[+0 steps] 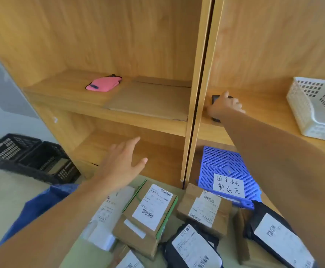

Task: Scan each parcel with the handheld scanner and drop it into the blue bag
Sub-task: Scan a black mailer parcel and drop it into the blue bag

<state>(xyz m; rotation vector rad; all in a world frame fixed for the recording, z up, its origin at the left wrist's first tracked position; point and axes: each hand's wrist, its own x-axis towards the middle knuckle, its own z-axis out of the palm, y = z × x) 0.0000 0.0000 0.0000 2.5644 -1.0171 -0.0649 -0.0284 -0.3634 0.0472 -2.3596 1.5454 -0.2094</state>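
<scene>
Your left forearm crosses closest to the lens, over the parcels (150,207) piled on the green worktop (227,246): cardboard boxes and black mailer bags, labels up. Your left hand (121,167) hovers above them, palm down, fingers spread and holding nothing. The handheld scanner (215,98) lies on the right-hand shelf (264,113), mostly hidden under your right hand (225,106). The fingers curve down over it with the thumb sticking up, but you cannot tell whether they have closed on it. The blue bag (41,206) sits at the worktop's left edge, under your left arm. A blue slatted panel (223,163) with a handwritten note leans behind the parcels. A white basket (316,109) stands further right on the scanner's shelf. On the left shelf lie a pink pouch (103,84) and flat cardboard (150,99). Black crates (32,157) rest on the floor.
</scene>
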